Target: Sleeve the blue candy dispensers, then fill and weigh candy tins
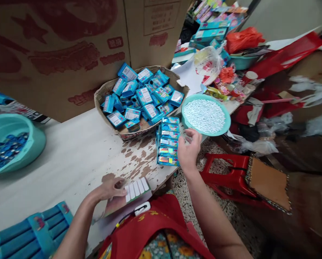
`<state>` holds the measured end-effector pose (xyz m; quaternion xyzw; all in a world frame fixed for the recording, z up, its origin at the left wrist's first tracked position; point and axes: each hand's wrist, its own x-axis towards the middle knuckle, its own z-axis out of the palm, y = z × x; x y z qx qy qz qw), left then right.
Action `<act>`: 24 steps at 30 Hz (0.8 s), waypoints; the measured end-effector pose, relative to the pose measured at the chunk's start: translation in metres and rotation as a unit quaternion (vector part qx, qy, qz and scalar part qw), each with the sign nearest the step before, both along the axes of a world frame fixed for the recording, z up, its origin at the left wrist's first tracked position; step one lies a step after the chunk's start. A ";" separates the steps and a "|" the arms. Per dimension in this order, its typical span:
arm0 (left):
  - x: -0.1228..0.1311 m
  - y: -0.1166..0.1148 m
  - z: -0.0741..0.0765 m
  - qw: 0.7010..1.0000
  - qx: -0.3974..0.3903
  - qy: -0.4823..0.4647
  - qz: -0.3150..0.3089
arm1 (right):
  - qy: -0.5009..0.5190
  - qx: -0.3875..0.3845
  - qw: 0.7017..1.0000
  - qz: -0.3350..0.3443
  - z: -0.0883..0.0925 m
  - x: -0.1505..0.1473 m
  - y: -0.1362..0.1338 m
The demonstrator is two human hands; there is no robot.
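My left hand (112,189) is bent over a sheet of white labels (135,189) near the table's front edge, with its thumb on the sheet beside the label strips. The sheet lies over a pale, box-like thing in front of my red apron. My right hand (190,148) is at the right side of a row of small blue boxes (168,141) lined up at the table edge. Its fingers are loosely curled and apart, and I see nothing between them. Shiny orange and yellow patches show on the two nearest boxes.
A cut-down carton (135,136) of blue boxes stands behind the row. Beside it, a teal basin (228,124) holds white pellets. Another teal basin (38,144) has blue pieces. Blue packs (34,230) lie lower left; a red stool (226,172) stands right.
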<state>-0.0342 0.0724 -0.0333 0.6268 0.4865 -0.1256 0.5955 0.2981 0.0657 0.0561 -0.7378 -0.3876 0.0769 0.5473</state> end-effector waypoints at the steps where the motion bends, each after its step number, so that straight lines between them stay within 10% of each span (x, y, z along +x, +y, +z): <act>1: -0.012 -0.015 -0.007 1.000 -0.002 0.007 0.003 | -0.030 0.020 0.999 0.032 0.006 -0.017 -0.008; 4: -0.028 -0.050 -0.021 0.997 0.050 0.025 0.046 | -0.034 0.001 0.970 0.242 -0.003 -0.073 -0.027; 7: -0.028 -0.060 -0.032 0.987 0.093 0.050 0.118 | -0.011 -0.086 0.894 0.440 -0.050 -0.126 -0.038; 12: -0.030 -0.060 -0.043 0.978 0.099 0.051 0.175 | -0.156 -0.174 0.762 0.604 -0.130 -0.166 -0.054; 16: -0.031 -0.063 -0.048 0.978 0.089 0.046 0.182 | -0.256 -0.186 0.675 0.667 -0.147 -0.159 -0.071; 24: -0.025 -0.057 -0.051 0.974 0.096 0.081 0.190 | -0.244 -0.149 0.691 0.664 -0.148 -0.149 -0.086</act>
